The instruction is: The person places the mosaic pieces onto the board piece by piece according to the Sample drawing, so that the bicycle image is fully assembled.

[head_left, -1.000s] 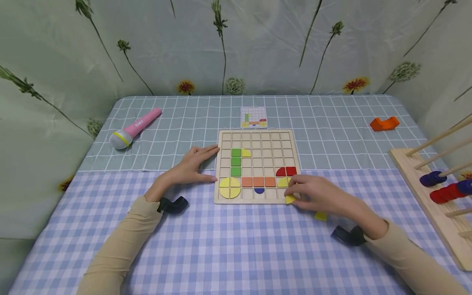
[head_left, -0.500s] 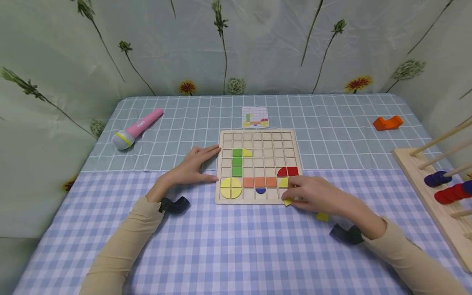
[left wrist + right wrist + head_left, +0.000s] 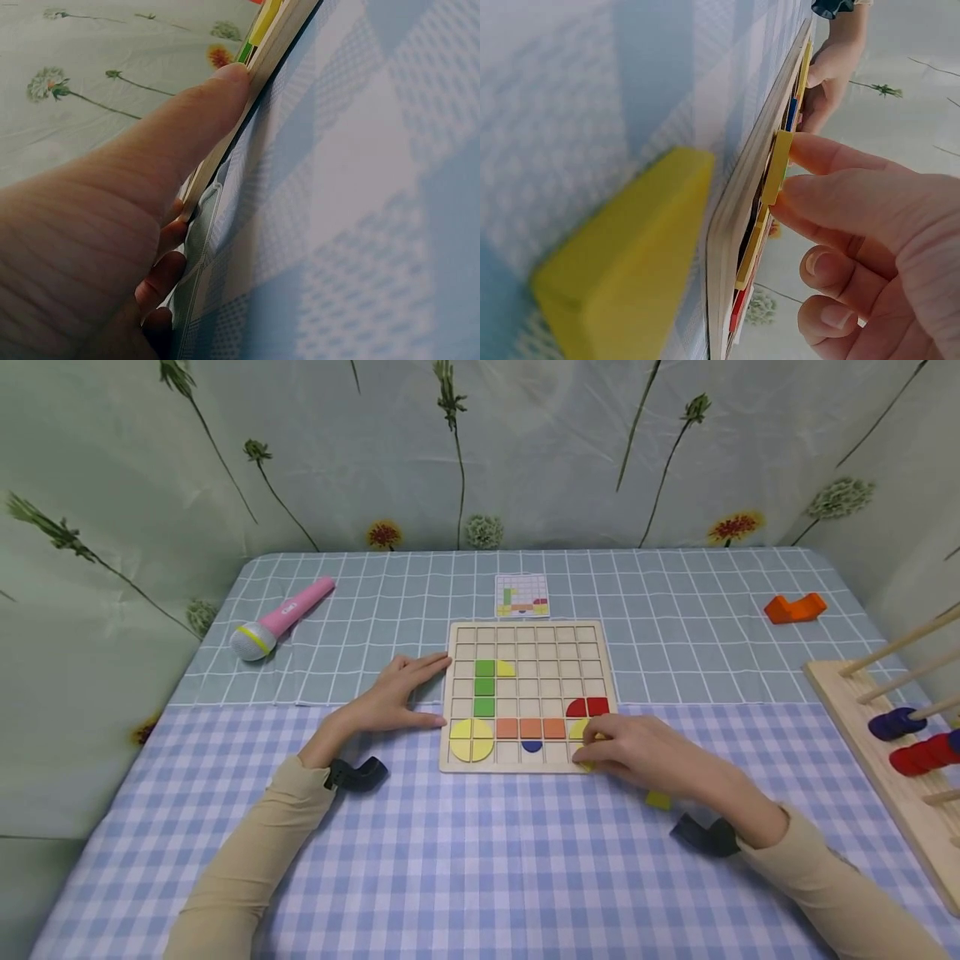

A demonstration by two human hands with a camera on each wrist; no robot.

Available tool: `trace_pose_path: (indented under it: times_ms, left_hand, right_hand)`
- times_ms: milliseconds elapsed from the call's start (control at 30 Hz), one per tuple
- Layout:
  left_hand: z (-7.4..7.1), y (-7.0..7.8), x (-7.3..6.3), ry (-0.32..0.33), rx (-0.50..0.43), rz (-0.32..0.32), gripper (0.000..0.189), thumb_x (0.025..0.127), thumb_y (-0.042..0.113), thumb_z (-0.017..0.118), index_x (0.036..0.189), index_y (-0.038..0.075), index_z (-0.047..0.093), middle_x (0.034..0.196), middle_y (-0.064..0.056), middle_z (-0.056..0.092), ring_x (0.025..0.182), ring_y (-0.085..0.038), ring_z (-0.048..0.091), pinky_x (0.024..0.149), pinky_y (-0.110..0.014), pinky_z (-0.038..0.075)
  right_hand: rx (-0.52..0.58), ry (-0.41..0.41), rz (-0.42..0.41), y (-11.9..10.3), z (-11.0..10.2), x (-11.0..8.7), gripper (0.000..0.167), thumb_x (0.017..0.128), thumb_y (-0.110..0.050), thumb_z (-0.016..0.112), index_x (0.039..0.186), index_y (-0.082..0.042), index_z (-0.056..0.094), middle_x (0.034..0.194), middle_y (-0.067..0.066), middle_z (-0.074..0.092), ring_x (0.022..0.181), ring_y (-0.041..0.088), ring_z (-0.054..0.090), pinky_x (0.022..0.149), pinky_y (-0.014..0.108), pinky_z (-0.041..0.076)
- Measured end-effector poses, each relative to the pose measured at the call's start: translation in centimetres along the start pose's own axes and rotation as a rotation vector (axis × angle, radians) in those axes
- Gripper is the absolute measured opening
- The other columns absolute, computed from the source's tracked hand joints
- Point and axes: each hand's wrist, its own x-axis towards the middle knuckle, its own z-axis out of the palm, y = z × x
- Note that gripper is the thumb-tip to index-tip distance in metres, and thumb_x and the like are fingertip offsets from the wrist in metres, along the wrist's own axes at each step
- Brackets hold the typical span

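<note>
A wooden grid board [image 3: 555, 768] lies mid-table. My right hand [image 3: 641, 750] is at its near right corner and pinches a yellow quarter-circle piece [image 3: 778, 169] between thumb and fingertips, close over the cells. Fingers partly hide this piece in the head view. Fairly straight fingers of my left hand [image 3: 393, 697] touch the board's left edge, thumb apart. On the grid sit green squares [image 3: 484, 687], orange squares [image 3: 530, 728], a blue half-circle [image 3: 532, 746], red pieces [image 3: 597, 707] and yellow quarters [image 3: 461, 750] forming a circle. Another yellow piece [image 3: 630, 262] lies on the cloth under my right wrist.
Behind the board is a pattern card [image 3: 522, 595] with a coloured grid. A pink toy microphone [image 3: 296, 606] lies back left, an orange curved block [image 3: 795, 608] back right. At the right edge stands a wooden bead rack [image 3: 832, 685] with rods leaning over the table.
My right hand has shifted the pinched yellow piece slightly left over the board's corner, and less of it shows. The left hand stays at the board's edge. The head view has drifted slightly.
</note>
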Motion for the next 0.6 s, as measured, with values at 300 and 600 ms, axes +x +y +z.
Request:
trace_pose_path:
  times_ms: [300, 600]
  left_hand:
    - [0.0, -0.1, 0.1, -0.004, 0.001, 0.003, 0.092, 0.076, 0.043, 0.074, 0.15, 0.017, 0.025, 0.158, -0.004, 0.022, 0.12, -0.025, 0.032, 0.099, -0.044, 0.026]
    - [0.0, -0.1, 0.0, 0.004, 0.004, 0.003, 0.092, 0.076, 0.041, 0.075, 0.149, 0.016, 0.026, 0.157, -0.004, 0.023, 0.118, -0.025, 0.032, 0.098, -0.043, 0.026]
  right_hand:
    - [0.021, 0.002, 0.013, 0.0, 0.5, 0.2, 0.02, 0.075, -0.025, 0.078, 0.094, -0.017, 0.074, 0.093, -0.003, 0.066, 0.077, 0.007, 0.056, 0.067, 0.021, 0.05]
    - [0.031, 0.103, -0.018, 0.5, 1.2, 0.3, 0.02, 0.072, -0.018, 0.08, 0.091, -0.015, 0.074, 0.091, -0.003, 0.066, 0.08, 0.008, 0.06, 0.069, 0.024, 0.052]
